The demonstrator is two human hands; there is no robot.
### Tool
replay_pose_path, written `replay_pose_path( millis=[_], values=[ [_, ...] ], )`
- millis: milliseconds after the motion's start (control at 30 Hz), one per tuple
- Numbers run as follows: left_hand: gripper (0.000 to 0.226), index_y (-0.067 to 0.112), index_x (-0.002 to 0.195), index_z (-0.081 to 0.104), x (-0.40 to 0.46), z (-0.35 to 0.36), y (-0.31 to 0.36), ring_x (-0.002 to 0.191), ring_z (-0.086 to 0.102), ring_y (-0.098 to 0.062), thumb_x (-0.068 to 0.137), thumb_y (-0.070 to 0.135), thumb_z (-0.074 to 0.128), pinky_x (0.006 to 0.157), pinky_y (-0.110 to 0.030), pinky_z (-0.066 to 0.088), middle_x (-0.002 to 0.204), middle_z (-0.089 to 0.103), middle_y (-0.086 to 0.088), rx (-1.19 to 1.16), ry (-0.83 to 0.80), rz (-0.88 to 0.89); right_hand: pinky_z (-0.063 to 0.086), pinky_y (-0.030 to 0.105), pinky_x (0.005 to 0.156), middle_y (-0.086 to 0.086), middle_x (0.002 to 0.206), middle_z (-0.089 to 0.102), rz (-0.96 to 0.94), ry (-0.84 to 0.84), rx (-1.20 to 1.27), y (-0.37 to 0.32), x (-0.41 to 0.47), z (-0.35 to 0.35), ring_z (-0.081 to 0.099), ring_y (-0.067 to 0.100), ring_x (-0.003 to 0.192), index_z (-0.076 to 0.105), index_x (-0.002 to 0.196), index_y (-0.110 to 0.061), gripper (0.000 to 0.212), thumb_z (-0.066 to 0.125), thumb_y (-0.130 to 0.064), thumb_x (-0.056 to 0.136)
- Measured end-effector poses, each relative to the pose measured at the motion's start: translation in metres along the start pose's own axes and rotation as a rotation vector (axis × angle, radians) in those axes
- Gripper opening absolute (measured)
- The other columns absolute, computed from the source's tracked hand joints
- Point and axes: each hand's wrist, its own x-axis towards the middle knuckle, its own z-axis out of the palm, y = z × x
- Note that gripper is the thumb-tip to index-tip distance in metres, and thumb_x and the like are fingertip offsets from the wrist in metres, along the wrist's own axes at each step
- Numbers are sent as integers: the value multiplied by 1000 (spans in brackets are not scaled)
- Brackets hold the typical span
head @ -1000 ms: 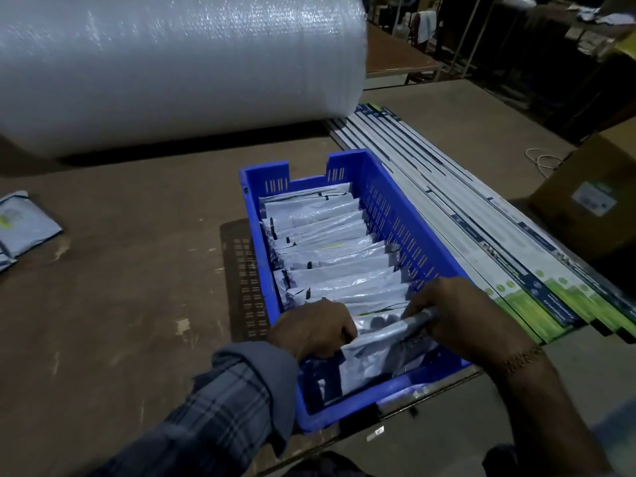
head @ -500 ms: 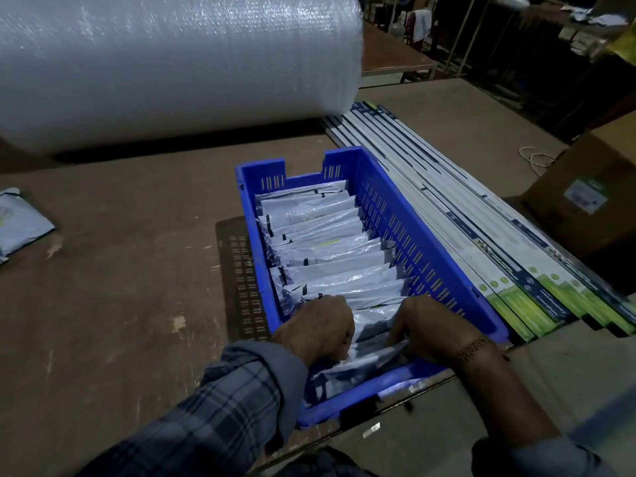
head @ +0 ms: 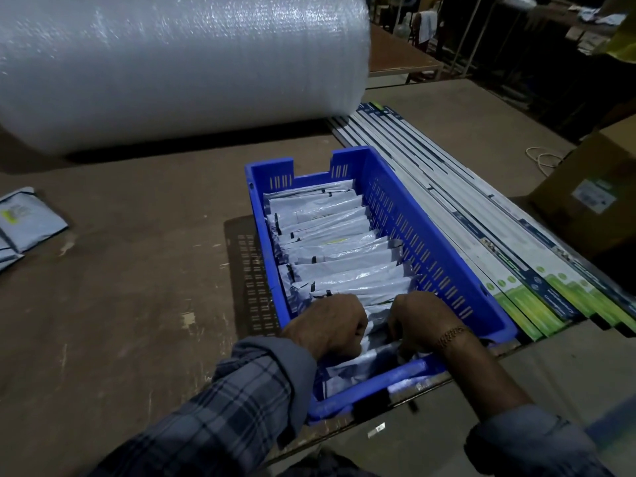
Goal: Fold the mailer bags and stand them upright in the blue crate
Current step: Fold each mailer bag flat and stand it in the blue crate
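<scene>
Blue plastic fills the middle of my head view: the crate (head: 430, 235) sits on the brown worktop (head: 137, 304), its near end at the worktop's edge. A row of folded grey mailers (head: 330, 242) stands upright inside it, packed from the far wall toward me.

My left hand (head: 330, 325) and right hand (head: 423, 321) are both down in the near end of the crate, knuckles up, side by side with a narrow gap between them. The fingers of each curl down among the nearest bags, so I cannot tell how tightly they close or whether they grip one. One bag (head: 375, 359) lies slanted just below my hands, against the crate's near wall, not upright like the others.

A large bubble-wrap roll (head: 172, 70) lies across the far worktop. Long printed boxes (head: 481, 235) lie just beside the crate on the right. Loose mailers (head: 24, 222) lie flat at the left edge, well apart from the crate. A cardboard carton (head: 592, 197) stands at far right.
</scene>
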Motion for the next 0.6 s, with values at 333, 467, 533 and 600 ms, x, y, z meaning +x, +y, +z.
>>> replay_pose_path(
  millis=[333,467,533,600],
  values=[
    [37,23,71,54,4,-4,-2,86,63,-32,88,48,75,69,-36,48,83,55,-1,-19,-82,-13,62,35,82,1,89,74,11,109,-33,-9,-2,1,71,19,85,78,93,-21,19,85,-24,75],
    [87,13,127,54,4,4,-1,116,55,-33,67,65,90,87,-47,51,127,54,-13,320,-146,5,61,34,82,3,93,72,5,120,-25,-13,-3,0,70,21,86,74,96,-20,17,79,-19,79],
    [94,11,133,45,7,10,0,117,60,-35,66,55,95,82,-44,49,128,58,-13,363,-79,-26,60,35,85,3,98,71,-21,126,-48,-14,-2,-1,69,22,90,73,102,-18,24,79,-17,79],
    [91,11,131,41,9,11,2,113,65,-35,69,49,95,73,-41,43,124,62,-12,371,-66,-63,60,35,87,3,104,70,-59,111,-76,-13,1,0,69,21,94,72,108,-19,30,81,-17,79]
  ],
)
